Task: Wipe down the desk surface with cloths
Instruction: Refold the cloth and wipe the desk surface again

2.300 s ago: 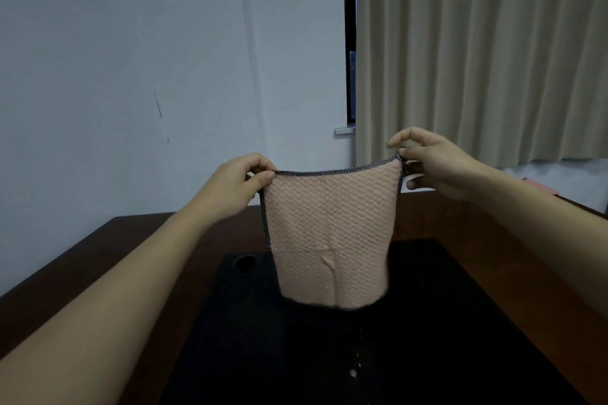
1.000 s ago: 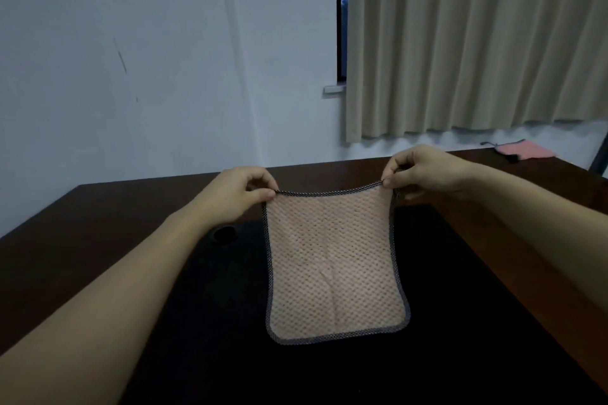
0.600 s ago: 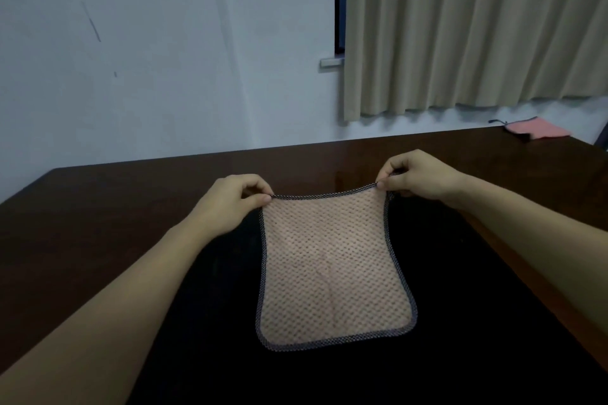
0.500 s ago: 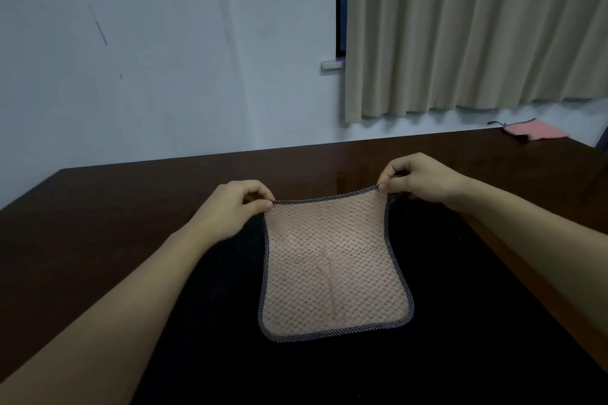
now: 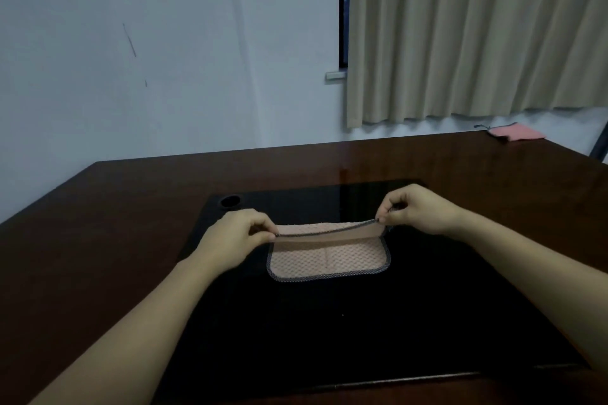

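A peach waffle-weave cloth [image 5: 329, 256] with a dark speckled border lies on the black panel [image 5: 345, 322] set into the dark brown desk [image 5: 98, 240]. Its far edge is lifted and brought toward me, so the cloth is partly doubled over. My left hand [image 5: 230, 240] pinches the left corner of that raised edge. My right hand [image 5: 418, 210] pinches the right corner, slightly higher. The near half of the cloth rests flat on the panel.
A second pink cloth [image 5: 513, 133] lies at the desk's far right corner. A round cable hole [image 5: 230, 200] sits in the panel's far left corner. A white wall and a beige curtain [image 5: 477, 36] stand behind the desk.
The cloth came down from hanging in the air to lying on the panel. Both hands then drew its far edge toward me, folding it over. The view tilted down, then up a little.
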`<state>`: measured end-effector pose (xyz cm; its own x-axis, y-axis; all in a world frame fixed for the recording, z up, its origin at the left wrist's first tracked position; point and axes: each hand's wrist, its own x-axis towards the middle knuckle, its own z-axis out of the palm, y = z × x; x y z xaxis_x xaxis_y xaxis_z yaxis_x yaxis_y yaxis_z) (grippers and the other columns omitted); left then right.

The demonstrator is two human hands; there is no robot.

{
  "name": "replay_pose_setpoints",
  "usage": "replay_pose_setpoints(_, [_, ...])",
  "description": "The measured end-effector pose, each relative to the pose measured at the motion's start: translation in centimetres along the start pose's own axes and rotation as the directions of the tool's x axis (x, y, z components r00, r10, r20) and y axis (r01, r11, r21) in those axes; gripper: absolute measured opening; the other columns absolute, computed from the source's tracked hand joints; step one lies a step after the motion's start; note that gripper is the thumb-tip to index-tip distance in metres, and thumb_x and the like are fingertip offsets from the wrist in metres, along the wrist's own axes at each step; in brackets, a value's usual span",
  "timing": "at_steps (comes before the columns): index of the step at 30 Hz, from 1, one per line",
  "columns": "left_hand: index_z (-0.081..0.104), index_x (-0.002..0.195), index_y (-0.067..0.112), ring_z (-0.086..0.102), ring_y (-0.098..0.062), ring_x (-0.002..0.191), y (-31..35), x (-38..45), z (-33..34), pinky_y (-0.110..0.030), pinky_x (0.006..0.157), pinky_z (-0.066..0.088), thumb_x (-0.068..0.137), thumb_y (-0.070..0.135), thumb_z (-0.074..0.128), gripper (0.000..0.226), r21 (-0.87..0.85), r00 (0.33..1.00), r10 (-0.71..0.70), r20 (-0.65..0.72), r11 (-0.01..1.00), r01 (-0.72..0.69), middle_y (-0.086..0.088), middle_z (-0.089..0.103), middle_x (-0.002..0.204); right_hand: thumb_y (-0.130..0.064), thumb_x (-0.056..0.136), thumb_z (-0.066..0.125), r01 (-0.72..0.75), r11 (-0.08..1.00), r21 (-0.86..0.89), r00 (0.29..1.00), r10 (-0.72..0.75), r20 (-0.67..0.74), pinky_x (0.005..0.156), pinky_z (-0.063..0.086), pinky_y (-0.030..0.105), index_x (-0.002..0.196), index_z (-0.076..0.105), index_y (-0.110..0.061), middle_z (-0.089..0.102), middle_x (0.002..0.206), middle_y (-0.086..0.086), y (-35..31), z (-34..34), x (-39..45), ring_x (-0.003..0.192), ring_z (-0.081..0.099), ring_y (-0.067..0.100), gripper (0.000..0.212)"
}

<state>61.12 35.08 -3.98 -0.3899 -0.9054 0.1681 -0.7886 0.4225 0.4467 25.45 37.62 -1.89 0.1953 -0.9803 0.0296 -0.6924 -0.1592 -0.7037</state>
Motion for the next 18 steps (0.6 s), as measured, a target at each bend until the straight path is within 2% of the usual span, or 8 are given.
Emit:
replay_pose_setpoints(3, [0.059, 0.08, 0.055, 0.058, -0.003, 0.097, 0.2, -1.9, 1.0, -0.033, 0.079, 0.049, 0.094, 0.036, 0.07, 0.026, 0.108, 1.0, 0.015, -0.001, 0.994, -0.015, 0.024, 0.061, 0.1, -0.009, 0.087, 0.079, -0.001, 0.994, -0.109, 0.999, 0.005, 0.035, 0.078, 0.046, 0.01, 0.085, 0.078, -0.017, 0.073, 0.089, -0.006, 0.3, 1.3, -1.6, 0.078, 0.064, -0.007, 0.008])
replay_pose_setpoints(6, [0.064, 0.089, 0.051, 0.055, -0.002, 0.101, 0.4, -3.3, 1.9, -0.029, 0.075, 0.042, 0.096, 0.038, 0.066, 0.015, 0.192, 0.999, 0.038, -0.007, 0.981, -0.036, 0.023, 0.059, 0.104, -0.009, 0.087, 0.079, 0.034, 0.977, -0.21, 0.999, -0.029, 0.023, 0.08, 0.042, 0.005, 0.084, 0.074, -0.024, 0.066, 0.094, -0.012, 0.6, 2.5, -3.2, 0.086, 0.062, -0.004, 0.016])
replay_pose_setpoints(8, [0.07, 0.1, 0.045, 0.054, -0.001, 0.106, 0.5, -4.1, 2.6, -0.028, 0.074, 0.041, 0.097, 0.04, 0.063, 0.008, 0.244, 0.998, 0.057, -0.02, 0.969, -0.05, 0.022, 0.059, 0.109, -0.01, 0.088, 0.078, 0.054, 0.963, -0.263, 0.999, -0.051, 0.02, 0.089, 0.044, 0.012, 0.084, 0.072, -0.029, 0.062, 0.097, -0.013, 0.9, 3.1, -3.9, 0.094, 0.061, 0.004, 0.02])
replay_pose_setpoints(10, [0.07, 0.105, 0.042, 0.053, 0.0, 0.109, 0.6, -4.6, 3.3, -0.027, 0.075, 0.044, 0.098, 0.041, 0.061, 0.012, 0.275, 0.996, 0.08, -0.028, 0.959, -0.069, 0.021, 0.059, 0.111, -0.014, 0.09, 0.076, 0.063, 0.932, -0.358, 0.998, -0.059, 0.022, 0.099, 0.045, 0.027, 0.092, 0.074, -0.028, 0.06, 0.1, -0.014, 1.4, 3.5, -4.4, 0.102, 0.058, 0.01, 0.014])
replay_pose_setpoints(12, [0.071, 0.107, 0.042, 0.053, -0.001, 0.111, 0.7, -5.0, 4.0, -0.027, 0.078, 0.047, 0.098, 0.042, 0.06, 0.013, 0.29, 0.995, 0.091, -0.036, 0.954, -0.077, 0.02, 0.06, 0.111, -0.019, 0.093, 0.073, 0.076, 0.886, -0.458, 0.997, -0.077, 0.015, 0.101, 0.045, 0.037, 0.1, 0.075, -0.029, 0.06, 0.105, -0.012, 1.9, 4.0, -5.0, 0.109, 0.054, 0.013, 0.013])
replay_pose_setpoints(15, [0.07, 0.107, 0.042, 0.054, -0.002, 0.112, 0.6, -5.2, 4.4, -0.027, 0.08, 0.048, 0.098, 0.042, 0.06, 0.014, 0.308, 0.995, 0.096, -0.035, 0.948, -0.081, 0.02, 0.06, 0.111, -0.023, 0.095, 0.069, 0.102, 0.831, -0.547, 0.993, -0.113, 0.012, 0.098, 0.045, 0.042, 0.11, 0.074, -0.032, 0.061, 0.113, -0.009, 2.3, 4.4, -5.5, 0.113, 0.052, 0.016, 0.018])
replay_pose_setpoints(18, [0.069, 0.108, 0.042, 0.053, -0.002, 0.112, 0.4, -5.3, 4.4, -0.025, 0.078, 0.045, 0.099, 0.042, 0.059, 0.014, 0.321, 0.994, 0.105, 0.004, 0.942, -0.101, 0.02, 0.059, 0.112, -0.027, 0.097, 0.066, 0.131, 0.799, -0.586, 0.991, -0.117, 0.062, 0.097, 0.044, 0.042, 0.115, 0.073, -0.036, 0.06, 0.117, -0.009, 2.5, 4.6, -5.6, 0.115, 0.051, 0.014, 0.021])
